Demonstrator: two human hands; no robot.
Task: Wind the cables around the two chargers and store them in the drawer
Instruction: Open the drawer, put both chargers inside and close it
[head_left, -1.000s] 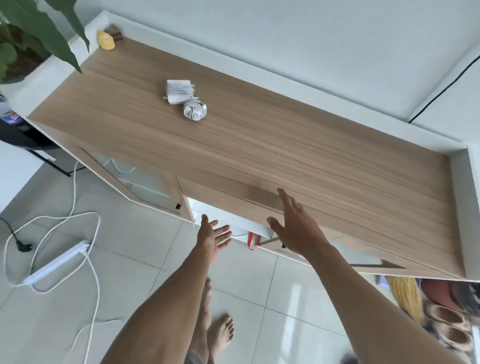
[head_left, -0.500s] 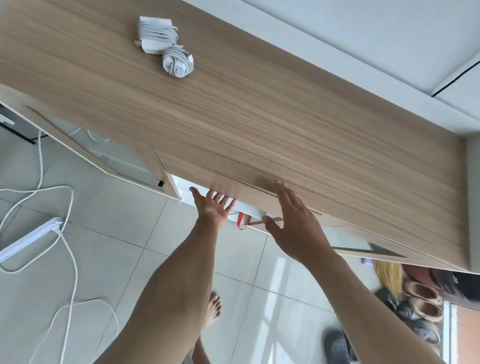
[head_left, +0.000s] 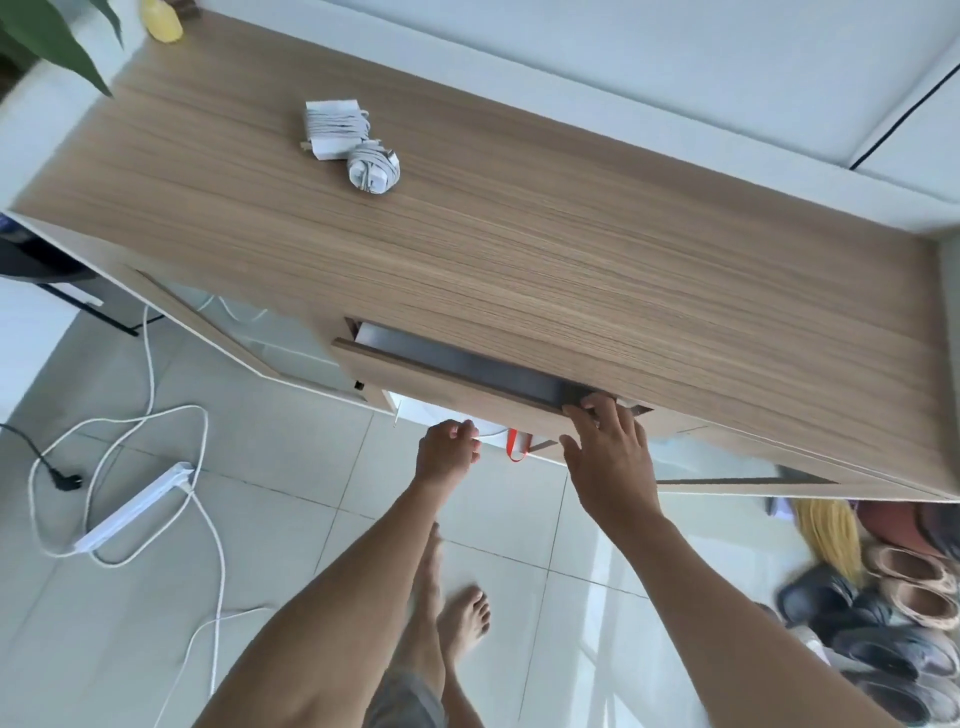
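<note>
Wood-grain cabinet top filled most of the view, with its far edge against the white wall. The drawer under the near edge stood partly open, showing a dark slot behind its front panel. Right hand gripped the drawer at the right end of the front panel, fingers hooked over the top lip and thumb on the face. Left hand sat at the panel's lower edge with fingers curled; couldn't tell if it held anything. A white power strip lay with its cord on the tiled floor to the left, and a pile of shoes lay to the right. Both chargers were on the top, toward the far-left corner and well apart from the drawer. The square charger and the smaller charger were both wound with cable and touching. Any print on them was too small to read. A red loop hung below the drawer between the hands.
</note>
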